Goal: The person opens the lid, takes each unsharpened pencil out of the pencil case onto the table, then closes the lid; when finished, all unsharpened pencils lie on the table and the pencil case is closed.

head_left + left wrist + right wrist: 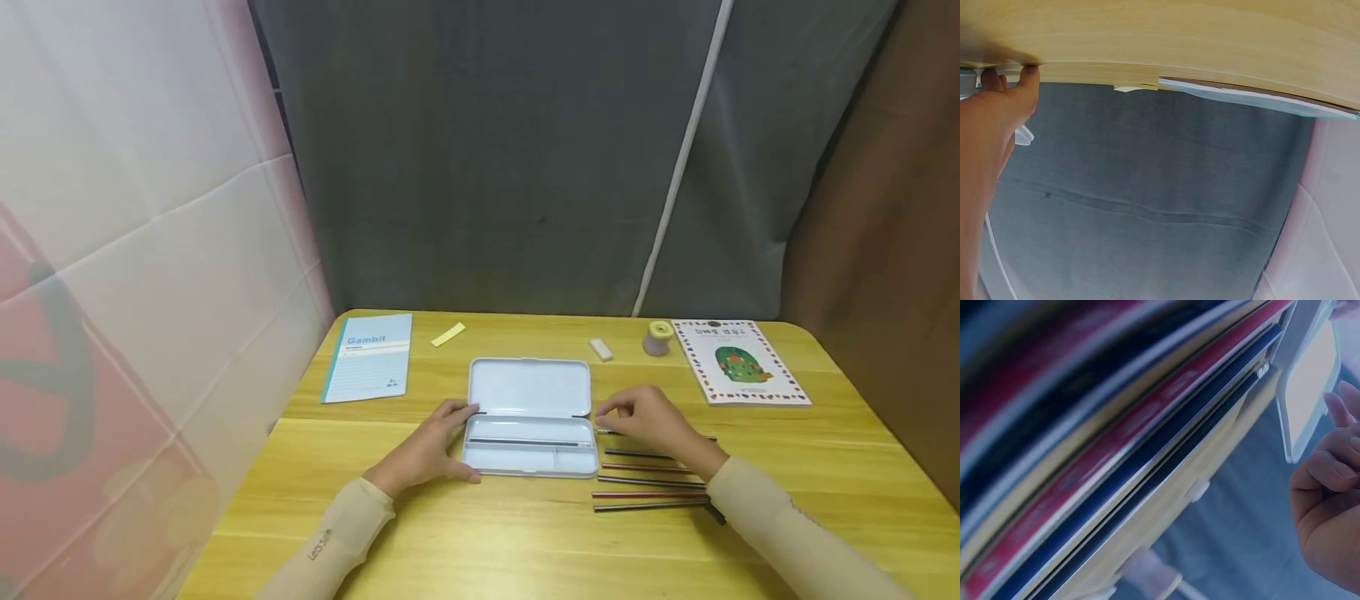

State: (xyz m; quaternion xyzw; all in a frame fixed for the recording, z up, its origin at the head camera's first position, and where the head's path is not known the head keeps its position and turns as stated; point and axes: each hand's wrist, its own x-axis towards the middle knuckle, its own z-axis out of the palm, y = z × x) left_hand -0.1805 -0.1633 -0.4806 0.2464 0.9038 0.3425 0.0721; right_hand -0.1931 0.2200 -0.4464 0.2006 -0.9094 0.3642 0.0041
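A white pencil case (529,387) lies with its lid folded back, and a dark pencil (517,442) rests lengthwise inside. My left hand (429,442) holds the case's left end, fingers near the hinge and thumb at the front edge. Just right of the case, my right hand (647,417) hovers with bent fingers near the end of the farthest loose pencil (1235,397). The right wrist view shows a gap between those fingers and the pencil. Several dark and red pencils (645,468) lie in a row below this hand, partly covered by the forearm.
Behind the case lie a white eraser (601,350) and a yellow paper strip (448,335). A thread spool (657,339) stands beside a picture-covered book (741,367) at the right. At the left is a light blue notebook (369,362).
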